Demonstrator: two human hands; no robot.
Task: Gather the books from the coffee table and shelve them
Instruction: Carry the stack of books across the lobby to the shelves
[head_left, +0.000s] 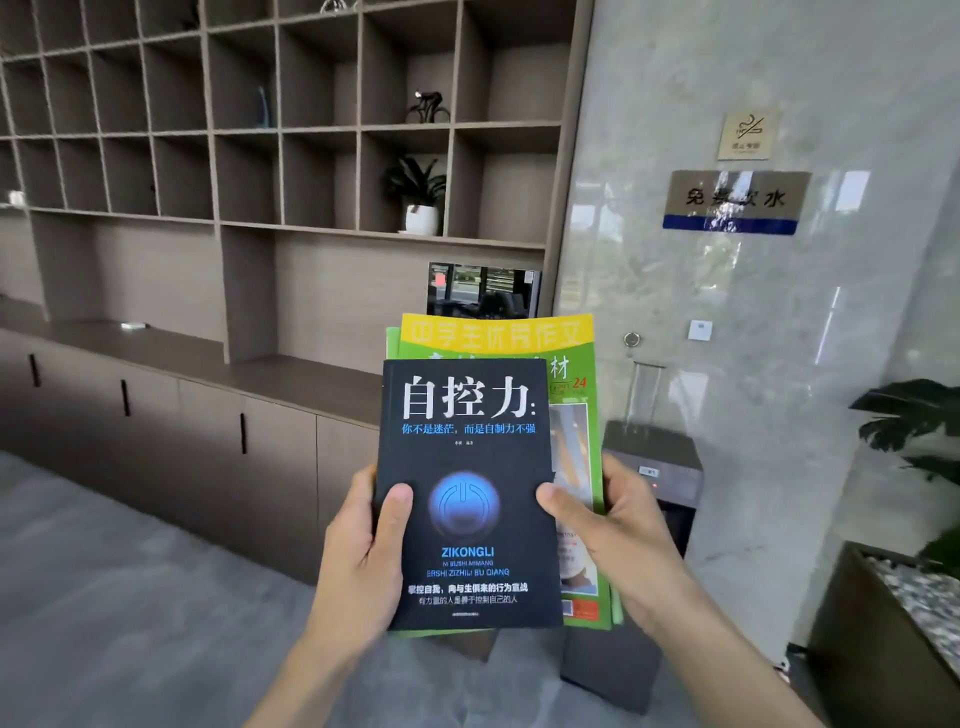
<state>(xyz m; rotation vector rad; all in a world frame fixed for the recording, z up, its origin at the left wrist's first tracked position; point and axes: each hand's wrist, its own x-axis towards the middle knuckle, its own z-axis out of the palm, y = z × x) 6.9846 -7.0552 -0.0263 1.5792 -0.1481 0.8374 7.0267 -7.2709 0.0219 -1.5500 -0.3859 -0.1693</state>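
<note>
a small stack of books held upright at centre: a dark book (470, 493) in front, a thin green magazine (571, 395) behind, sticking out toward 1 o'clock. the floppy magazine could likely slide out or bend during shelving. the left hand (358, 551) and right hand (618, 540) both clamp the stack, thumbs pressed on the dark cover, fingers curled behind. the wooden shelf unit (234, 156) stands ahead at 10 o'clock.
</note>
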